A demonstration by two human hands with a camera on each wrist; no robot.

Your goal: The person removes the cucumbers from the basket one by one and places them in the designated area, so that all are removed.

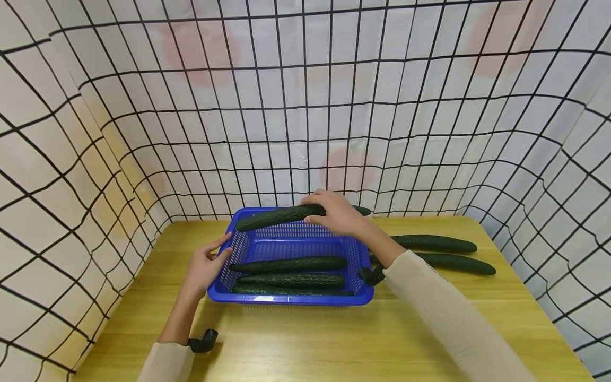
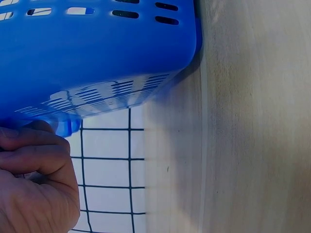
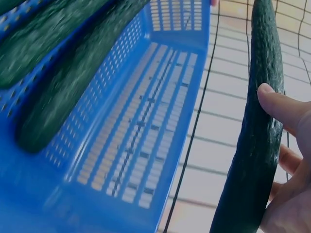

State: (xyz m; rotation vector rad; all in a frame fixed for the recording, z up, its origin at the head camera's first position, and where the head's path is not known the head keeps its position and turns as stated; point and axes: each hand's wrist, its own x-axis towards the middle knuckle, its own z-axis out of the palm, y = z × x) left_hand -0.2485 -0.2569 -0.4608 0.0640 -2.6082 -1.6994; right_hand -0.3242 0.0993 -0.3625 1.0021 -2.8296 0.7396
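One dark green cucumber (image 1: 277, 216) in right-hand grip (image 1: 334, 212), clamped between thumb and fingers, raised about level with the far rim of blue basket (image 1: 291, 300). Long axis nearly crosswise, left to right, left end slightly nearer; roughly parallel to the basket's long side. Directly over the interior or just beyond the far rim: cannot tell. Left-hand grip (image 1: 205, 268) farther from the cucumber, fingers curled on the basket's left rim. Governing relation, by judgement: basket floor (image 1: 300, 248) lower and nearer than the held cucumber, showing between the far wall and three cucumbers (image 1: 291, 279) laid lengthwise along the near wall. Right of the basket, on yellowish wood-grain tabletop (image 1: 296, 345), two further cucumbers (image 1: 434, 243), near each other, partly hidden by right forearm (image 1: 382, 242). Light sheen on the near middle of the tabletop. At back and sides, white sheeting (image 1: 267, 159) with black grid lines (image 1: 305, 107) and faint reddish patches.
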